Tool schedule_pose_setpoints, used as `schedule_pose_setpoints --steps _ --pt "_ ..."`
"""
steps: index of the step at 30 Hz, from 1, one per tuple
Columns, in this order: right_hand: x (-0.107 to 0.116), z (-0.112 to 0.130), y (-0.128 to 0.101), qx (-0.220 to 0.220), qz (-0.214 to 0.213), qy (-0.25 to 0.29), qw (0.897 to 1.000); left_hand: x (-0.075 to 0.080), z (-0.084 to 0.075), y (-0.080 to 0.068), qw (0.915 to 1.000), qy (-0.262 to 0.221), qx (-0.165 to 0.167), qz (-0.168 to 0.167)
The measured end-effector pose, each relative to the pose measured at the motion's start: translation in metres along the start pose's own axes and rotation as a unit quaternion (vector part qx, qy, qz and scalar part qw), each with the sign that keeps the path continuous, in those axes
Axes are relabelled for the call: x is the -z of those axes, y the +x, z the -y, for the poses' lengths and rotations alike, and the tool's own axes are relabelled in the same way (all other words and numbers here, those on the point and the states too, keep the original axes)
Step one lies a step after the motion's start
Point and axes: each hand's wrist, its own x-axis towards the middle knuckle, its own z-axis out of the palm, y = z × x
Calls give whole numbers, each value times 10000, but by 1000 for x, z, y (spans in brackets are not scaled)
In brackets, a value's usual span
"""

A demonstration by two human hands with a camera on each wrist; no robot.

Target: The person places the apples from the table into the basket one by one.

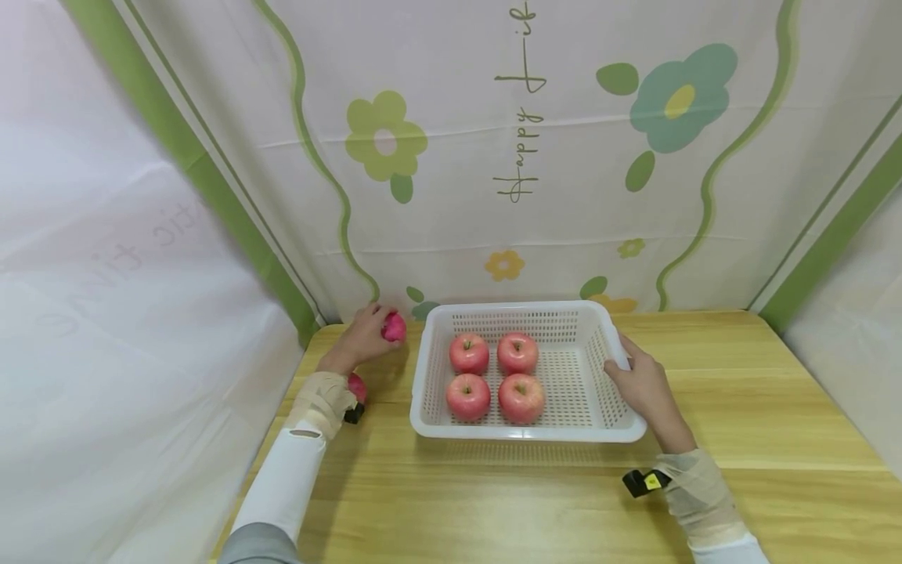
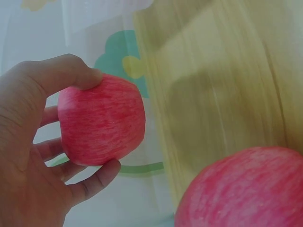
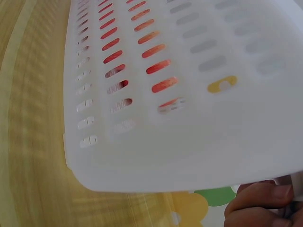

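My left hand [image 1: 365, 337] grips a red apple [image 2: 102, 120] above the table's far left edge, thumb on one side and fingers round the other. Another apple [image 1: 357, 387] is on the table beside my left wrist, partly hidden by it; it looms large in the left wrist view. My right hand [image 1: 640, 381] holds the right rim of a white plastic basket [image 1: 523, 433]. Several red apples sit in the basket's left and middle part, among them a front one [image 1: 521, 398]. Through the basket's slots, red shows in the right wrist view, with curled fingers [image 3: 259, 201] at the rim.
The wooden table [image 1: 493, 501] carries the basket near its back edge. A white printed curtain [image 1: 451, 196] hangs right behind it, and further white cloth [image 1: 127, 313] encloses the left side. Small black cameras [image 1: 644, 482] are strapped to the wrists.
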Motion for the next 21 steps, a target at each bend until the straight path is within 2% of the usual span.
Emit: schedule_pose_setpoints --steps 11,21 --pt "2 2 -2 2 -2 2 10000 8 -11 -5 9997 -73 -244 -46" --pt "0 0 0 43 -27 13 10000 13 -23 -10 9994 -76 -328 -61"
